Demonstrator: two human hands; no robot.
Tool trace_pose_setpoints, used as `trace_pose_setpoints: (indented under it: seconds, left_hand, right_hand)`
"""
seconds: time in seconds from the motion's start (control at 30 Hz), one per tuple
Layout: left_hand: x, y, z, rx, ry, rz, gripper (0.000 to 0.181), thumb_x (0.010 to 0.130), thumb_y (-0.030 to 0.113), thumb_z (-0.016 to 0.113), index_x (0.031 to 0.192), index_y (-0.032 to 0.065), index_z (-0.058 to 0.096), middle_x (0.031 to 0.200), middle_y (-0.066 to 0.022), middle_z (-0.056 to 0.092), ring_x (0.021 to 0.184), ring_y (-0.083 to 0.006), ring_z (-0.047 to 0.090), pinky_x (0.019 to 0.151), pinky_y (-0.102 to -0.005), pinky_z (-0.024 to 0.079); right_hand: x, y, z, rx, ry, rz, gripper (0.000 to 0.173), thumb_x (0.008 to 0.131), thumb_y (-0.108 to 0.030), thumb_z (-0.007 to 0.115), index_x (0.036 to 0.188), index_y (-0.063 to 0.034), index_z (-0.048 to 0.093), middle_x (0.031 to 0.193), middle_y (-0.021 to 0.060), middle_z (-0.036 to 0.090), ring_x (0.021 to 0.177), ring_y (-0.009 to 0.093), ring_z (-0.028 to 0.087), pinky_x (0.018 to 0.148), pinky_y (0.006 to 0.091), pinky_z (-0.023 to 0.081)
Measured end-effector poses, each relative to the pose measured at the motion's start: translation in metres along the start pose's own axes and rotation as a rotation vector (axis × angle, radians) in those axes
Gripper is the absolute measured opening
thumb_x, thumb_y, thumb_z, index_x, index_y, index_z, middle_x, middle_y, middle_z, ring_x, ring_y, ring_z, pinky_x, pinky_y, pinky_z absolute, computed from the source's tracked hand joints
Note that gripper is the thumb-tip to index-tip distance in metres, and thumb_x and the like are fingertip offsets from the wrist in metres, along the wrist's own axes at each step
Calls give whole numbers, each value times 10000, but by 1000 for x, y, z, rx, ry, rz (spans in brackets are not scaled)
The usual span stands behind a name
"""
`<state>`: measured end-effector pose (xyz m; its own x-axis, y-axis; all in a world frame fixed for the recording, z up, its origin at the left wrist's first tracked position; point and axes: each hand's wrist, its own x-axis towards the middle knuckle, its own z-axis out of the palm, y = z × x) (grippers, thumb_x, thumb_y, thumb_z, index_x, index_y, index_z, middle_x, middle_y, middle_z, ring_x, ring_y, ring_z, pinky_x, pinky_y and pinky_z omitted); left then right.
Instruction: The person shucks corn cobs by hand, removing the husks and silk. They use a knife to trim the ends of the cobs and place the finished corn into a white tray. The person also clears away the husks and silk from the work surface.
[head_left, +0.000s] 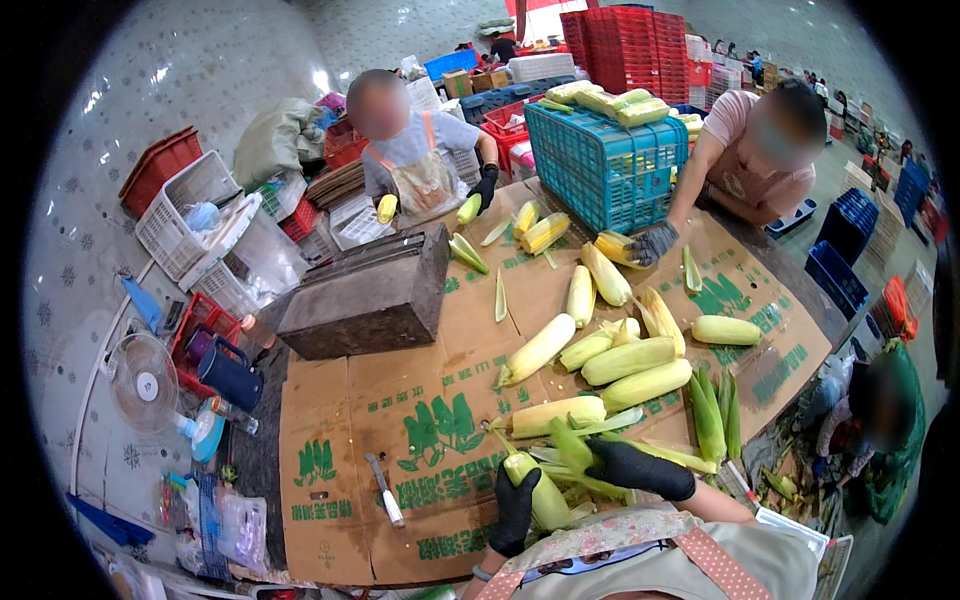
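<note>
My left hand (515, 502), in a black glove, is closed around an ear of corn in its husk (541, 491) near the table's front edge. Beside it my right hand (637, 466), gloved in black too, grips a green husk leaf (571, 448) at the ear's upper side. Loose husk leaves lie under and around both hands. Just beyond them rests a pale ear of corn (559, 417), with several more ears heaped farther up, among them one ear (628, 361). A knife with a white handle (386, 495) lies on the cardboard (330, 420) to the left of my hands.
A dark box (367, 300) stands at the table's left. Across the table a blue-green crate (607, 172) carries corn. A co-worker's gloved hand (654, 244) touches an ear near it; another co-worker (420, 165) holds corn at the far left. Green husks (706, 416) lie right of my hands.
</note>
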<state>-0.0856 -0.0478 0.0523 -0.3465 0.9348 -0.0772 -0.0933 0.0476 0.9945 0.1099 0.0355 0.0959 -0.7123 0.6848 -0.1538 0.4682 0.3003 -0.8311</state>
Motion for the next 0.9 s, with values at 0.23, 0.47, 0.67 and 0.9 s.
trace_pose_setpoints:
  seconds: [0.23,0.47,0.67,0.9]
  left_hand:
    - [-10,-11,12,102,-255,87,491,842,218,559,1235,11,350,1088,-125,510,981,-193,488,837,-311,397]
    - [-1,-45,-2,11,-282,66,440,854,188,538,1220,-3,387,1113,-128,508,1011,-187,485,858,-304,390]
    - [0,-7,-9,296,-266,9,527,692,203,717,1106,7,455,1032,-102,528,952,-169,493,811,-320,416]
    - [4,21,11,55,-29,306,480,639,82,728,1045,48,474,980,-80,544,878,-174,533,773,-320,444]
  right_hand:
    - [17,-21,-1,113,12,-243,442,769,-221,617,1144,-24,491,1047,197,538,987,324,512,837,365,411]
    - [22,-15,4,56,169,-359,287,756,-163,637,1017,-62,574,932,132,575,869,250,569,754,340,453]
    - [26,-22,15,118,87,-334,254,732,-32,600,985,-43,585,906,126,598,816,217,587,724,316,464]
    - [42,-47,-4,764,212,-155,66,770,-27,576,815,19,591,784,69,607,722,135,565,675,262,462]
